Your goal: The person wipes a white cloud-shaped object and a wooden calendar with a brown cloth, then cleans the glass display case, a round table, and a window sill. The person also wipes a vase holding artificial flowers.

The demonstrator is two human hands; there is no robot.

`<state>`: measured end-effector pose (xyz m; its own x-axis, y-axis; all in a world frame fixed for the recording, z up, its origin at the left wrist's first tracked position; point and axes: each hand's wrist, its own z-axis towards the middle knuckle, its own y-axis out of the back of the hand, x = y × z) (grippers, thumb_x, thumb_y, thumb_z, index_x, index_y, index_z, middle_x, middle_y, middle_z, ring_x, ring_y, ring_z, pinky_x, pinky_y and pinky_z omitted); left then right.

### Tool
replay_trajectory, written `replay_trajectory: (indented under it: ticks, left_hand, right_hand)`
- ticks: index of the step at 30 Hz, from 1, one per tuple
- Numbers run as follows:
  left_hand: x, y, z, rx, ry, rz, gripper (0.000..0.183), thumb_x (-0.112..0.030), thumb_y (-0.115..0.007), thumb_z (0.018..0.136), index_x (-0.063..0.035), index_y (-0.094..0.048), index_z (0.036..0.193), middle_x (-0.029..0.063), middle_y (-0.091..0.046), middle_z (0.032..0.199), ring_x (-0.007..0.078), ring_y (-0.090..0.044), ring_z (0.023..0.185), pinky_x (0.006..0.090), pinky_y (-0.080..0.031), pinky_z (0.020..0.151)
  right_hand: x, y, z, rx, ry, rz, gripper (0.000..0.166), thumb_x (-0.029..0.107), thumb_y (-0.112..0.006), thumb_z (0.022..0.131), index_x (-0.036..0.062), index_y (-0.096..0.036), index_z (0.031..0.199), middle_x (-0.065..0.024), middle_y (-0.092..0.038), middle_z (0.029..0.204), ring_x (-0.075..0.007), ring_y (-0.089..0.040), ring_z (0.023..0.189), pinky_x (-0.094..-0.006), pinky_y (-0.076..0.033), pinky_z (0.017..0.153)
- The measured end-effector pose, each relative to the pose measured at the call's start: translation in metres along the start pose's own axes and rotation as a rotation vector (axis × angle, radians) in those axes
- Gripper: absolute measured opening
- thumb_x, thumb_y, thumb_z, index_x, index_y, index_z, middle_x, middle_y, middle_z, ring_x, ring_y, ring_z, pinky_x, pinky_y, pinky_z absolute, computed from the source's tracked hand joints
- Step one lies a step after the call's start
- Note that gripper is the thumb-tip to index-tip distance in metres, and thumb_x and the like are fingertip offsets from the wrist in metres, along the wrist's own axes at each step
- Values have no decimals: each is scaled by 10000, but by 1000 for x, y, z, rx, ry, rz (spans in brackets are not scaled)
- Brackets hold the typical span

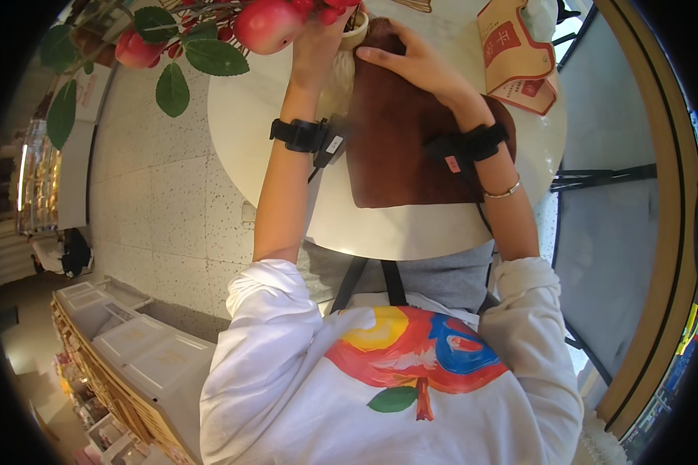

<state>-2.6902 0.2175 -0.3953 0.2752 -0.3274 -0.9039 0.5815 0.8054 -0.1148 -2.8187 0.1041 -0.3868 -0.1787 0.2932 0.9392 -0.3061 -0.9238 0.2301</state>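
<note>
At the top of the view, my left hand is beside the rim of a pale vase. Artificial red fruit and berries hide most of its fingers, so its grip is unclear. My right hand lies over the far end of a dark brown mat, thumb and index finger spread apart, the thumb pointing at the vase. The mat, leather or cloth, covers part of a round white table. Its far end looks darker and bunched under my right fingers.
Green leaves hang over the upper left. A beige and red printed paper item bearing writing lies at the table's right. White boxes stand at lower left, and a glass panel with a wooden frame at right. Black straps with devices circle both wrists.
</note>
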Motion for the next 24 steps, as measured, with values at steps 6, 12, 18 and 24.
replay_trajectory:
  ticks: [6,12,18,24]
  left_hand:
    - [-13,-7,-1,39,-68,56,195,-197,-660,956,-21,-662,1042,14,-656,971,121,-607,884,289,-493,780]
    - [-5,-3,0,25,-64,28,212,-214,-645,966,-25,-658,1060,14,-654,992,121,-605,904,290,-487,802]
    - [-9,0,0,101,-22,-13,210,-210,-640,970,-31,-656,1079,17,-645,1029,125,-596,939,294,-486,830]
    - [-12,-2,-3,51,-109,44,247,-215,-635,975,-37,-638,1145,28,-630,1098,139,-587,994,304,-484,856]
  right_hand:
    - [-7,20,-4,27,71,-103,627,345,-750,867,-17,-538,1334,-99,-634,1240,-165,-569,1164,-296,-422,1017]
    - [5,13,-2,20,29,-189,588,323,-741,882,-15,-556,1327,-82,-618,1266,-146,-533,1213,-278,-409,1036]
    - [-27,37,-3,153,18,304,531,207,-697,914,13,-533,1380,-66,-568,1386,-137,-517,1256,-276,-360,1106]
    - [-24,19,-6,76,26,-53,667,360,-720,888,41,-487,1425,-91,-578,1349,-176,-507,1262,-299,-368,1086]
